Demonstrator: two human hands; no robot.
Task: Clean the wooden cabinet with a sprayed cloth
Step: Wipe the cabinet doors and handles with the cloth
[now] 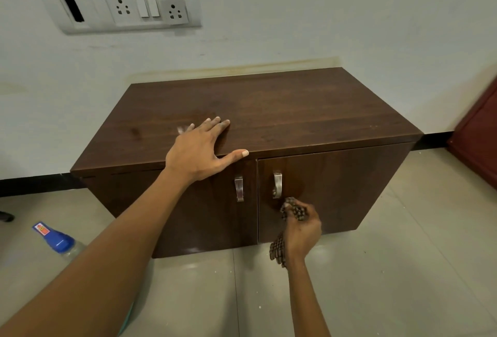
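Head view: left forearm (113, 253) fills the lower left, reaching up to the cabinet (269, 121). Left hand (200, 152) lies flat, palm down, on the front edge of the cabinet top, fingers spread, thumb along the edge; grip apart, holding nothing. Right hand (302, 229) is low, in front of the right door (336, 189), grip clamped on a bunched checked cloth (294, 210). Cloth's upper end touches the door just below the right handle (277, 185); its other end hangs under the wrist. A shiny patch shows on the door beside that handle. Left door (204, 215) carries its own metal handle (238, 189), near the centre seam; both doors look shut. Cabinet is dark wood, sits on the tiled floor (376, 283) against a white wall (322, 14). Bottle (57, 240) with blue cap lies on the floor at far left, well apart from the cabinet. Socket panel (129, 6) is on the wall above, two sockets, two switches, one open slot. Reddish door (478, 135) at right edge. Black skirting runs along the wall base.
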